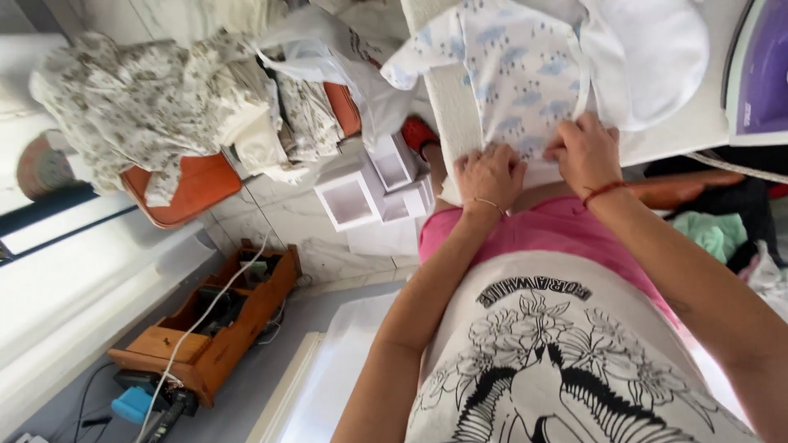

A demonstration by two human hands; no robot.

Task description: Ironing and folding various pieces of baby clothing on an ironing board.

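A small white garment (513, 74) printed with pale blue clouds lies spread on a white ironing board (673, 135). My left hand (490, 175) presses on its near hem, fingers bent onto the cloth. My right hand (584, 152), with a red cord at the wrist, pinches the same hem just to the right. The two hands sit close together at the board's near edge. A plain white cloth (657, 57) overlaps the garment's right side.
A purple and white iron (759, 74) stands at the board's far right. Orange chairs (193, 184) heaped with floral laundry (156, 98) are at the left. White open boxes (369, 193) sit on the floor, and a wooden crate (217, 324) with cables lies lower left.
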